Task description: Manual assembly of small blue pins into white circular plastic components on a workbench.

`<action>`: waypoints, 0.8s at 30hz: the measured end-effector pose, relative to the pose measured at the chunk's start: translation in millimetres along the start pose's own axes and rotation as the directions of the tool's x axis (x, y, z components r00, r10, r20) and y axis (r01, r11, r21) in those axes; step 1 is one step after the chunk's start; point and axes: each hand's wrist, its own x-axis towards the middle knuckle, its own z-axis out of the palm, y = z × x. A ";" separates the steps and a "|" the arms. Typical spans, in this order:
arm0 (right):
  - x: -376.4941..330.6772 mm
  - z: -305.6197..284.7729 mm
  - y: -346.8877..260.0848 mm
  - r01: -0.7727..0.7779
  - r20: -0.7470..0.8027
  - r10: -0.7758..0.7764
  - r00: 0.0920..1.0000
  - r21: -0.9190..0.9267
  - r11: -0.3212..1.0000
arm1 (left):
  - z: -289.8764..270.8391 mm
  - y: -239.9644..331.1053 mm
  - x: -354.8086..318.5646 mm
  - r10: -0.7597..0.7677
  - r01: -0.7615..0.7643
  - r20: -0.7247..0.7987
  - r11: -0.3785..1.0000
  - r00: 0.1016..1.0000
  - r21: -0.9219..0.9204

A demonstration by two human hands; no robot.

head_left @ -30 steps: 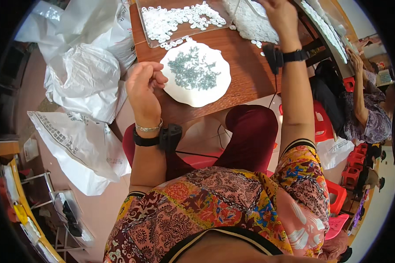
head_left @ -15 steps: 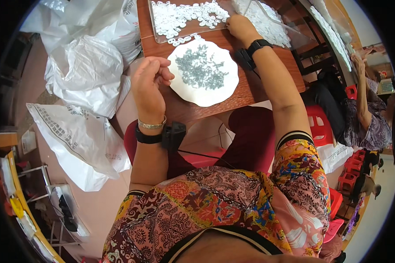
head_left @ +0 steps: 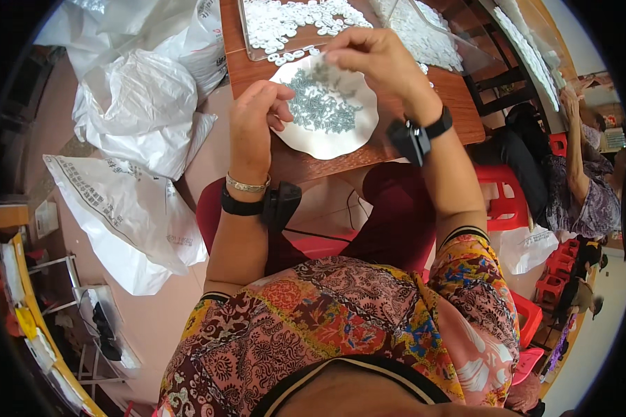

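Observation:
A white scalloped plate [head_left: 363,131] lies near the table's front edge, with many small grey metal pieces, screw-like in shape, [head_left: 327,115] spread over it. At its left rim is my left hand [head_left: 255,125], fingers curled in and thumb close to them; whatever they hold is hidden. My right hand [head_left: 379,61] hovers over the plate's far right part, thumb and forefinger pinched together. A tiny pale thing may be at those fingertips, too small to name. Beyond the plate, small white oval plastic pieces [head_left: 285,24] fill a clear tray [head_left: 259,55], and some lie along its near edge.
More white pieces [head_left: 428,45] are heaped in a second clear container at the back right. White sacks [head_left: 135,111] stand on the floor left of the wooden table [head_left: 424,115]. A red stool [head_left: 502,198] and another person [head_left: 581,187] are at the right.
My right hand has come back from the white pieces at the far side to above the plate. My left hand has shifted slightly right, closer over the plate's rim.

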 end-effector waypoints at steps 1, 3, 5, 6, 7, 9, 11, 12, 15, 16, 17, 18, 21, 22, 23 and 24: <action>-7.3 7.8 0.9 0.134 0.025 -0.133 0.991 -0.036 0.990 | 4.2 -1.6 0.4 0.002 -0.003 0.044 1.000 0.999 0.029; -15.2 22.8 0.7 0.272 0.058 -0.269 0.962 -0.063 0.960 | 8.4 -4.0 0.2 -0.036 0.033 0.086 0.999 0.996 0.041; -22.0 32.5 -2.4 0.332 0.092 -0.320 0.943 -0.162 0.929 | 11.9 -4.3 -1.1 -0.099 0.102 0.158 0.995 0.982 -0.009; -22.0 33.1 -1.2 0.332 0.091 -0.321 0.943 -0.162 0.929 | 11.7 -4.1 -1.2 -0.099 0.102 0.159 0.995 0.982 -0.008; -22.2 32.8 -0.2 0.359 0.095 -0.347 0.933 -0.189 0.914 | 11.2 -3.6 -0.9 -0.099 0.117 0.196 0.989 0.976 -0.085; -23.3 33.0 1.5 0.385 0.098 -0.372 0.923 -0.218 0.897 | 8.8 -4.7 -0.9 -0.094 0.134 0.236 0.978 0.967 -0.161; -23.7 32.9 2.9 0.387 0.094 -0.375 0.922 -0.201 0.900 | 6.2 -8.2 -0.3 -0.088 0.175 0.309 0.947 0.947 -0.268; -22.8 32.5 2.6 0.386 0.093 -0.375 0.923 -0.203 0.900 | 6.4 -8.9 0.7 -0.088 0.176 0.310 0.947 0.947 -0.269; -23.1 34.8 2.7 0.407 0.082 -0.400 0.913 -0.244 0.880 | 3.7 -10.9 0.0 -0.086 0.213 0.329 0.903 0.940 -0.374; -23.4 35.1 2.6 0.414 0.092 -0.404 0.910 -0.253 0.874 | 2.1 -13.1 2.1 -0.089 0.229 0.339 0.887 0.937 -0.401; -23.6 35.4 2.7 0.420 0.102 -0.408 0.907 -0.261 0.869 | 1.1 -14.6 3.5 -0.093 0.245 0.348 0.870 0.933 -0.427; -23.5 35.5 3.0 0.413 0.102 -0.401 0.911 -0.253 0.875 | 0.2 -15.4 4.3 -0.104 0.254 0.344 0.869 0.933 -0.425; -23.6 34.8 8.7 0.436 0.123 -0.420 0.899 -0.315 0.843 | 1.8 -12.9 4.3 -0.143 0.211 0.258 0.942 0.956 -0.262; -23.9 35.9 8.4 0.431 0.122 -0.413 0.902 -0.306 0.849 | 1.9 -13.2 4.5 -0.155 0.221 0.252 0.940 0.955 -0.259; -24.2 37.0 7.4 0.433 0.110 -0.423 0.899 -0.352 0.830 | 1.8 -13.8 4.8 -0.137 0.213 0.262 0.934 0.955 -0.287; -25.0 38.9 8.2 0.434 0.099 -0.433 0.896 -0.399 0.808 | 1.6 -14.6 5.1 -0.118 0.204 0.271 0.927 0.955 -0.316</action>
